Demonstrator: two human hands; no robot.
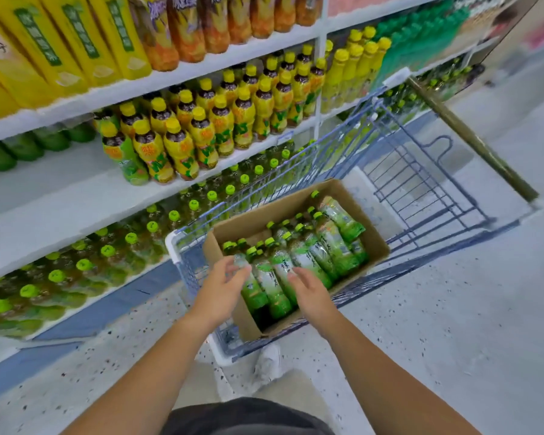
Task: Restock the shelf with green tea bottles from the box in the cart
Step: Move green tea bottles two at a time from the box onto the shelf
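Both hands reach forward, fingers loosely spread and gripping nothing: left hand (221,288) and right hand (311,296) hover over clear, green-capped, green-labelled tea bottles (299,262) lying in the brown cardboard box (372,237). The box sits in a blue wire cart (421,183) beside the white shelf (54,199).

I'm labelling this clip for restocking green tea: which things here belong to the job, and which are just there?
Job: green tea bottles, cardboard box, cart, shelf, left hand, right hand, both open over the box.
Just there: yellow-capped bottles, yellow cartons, orange-labelled bottles.
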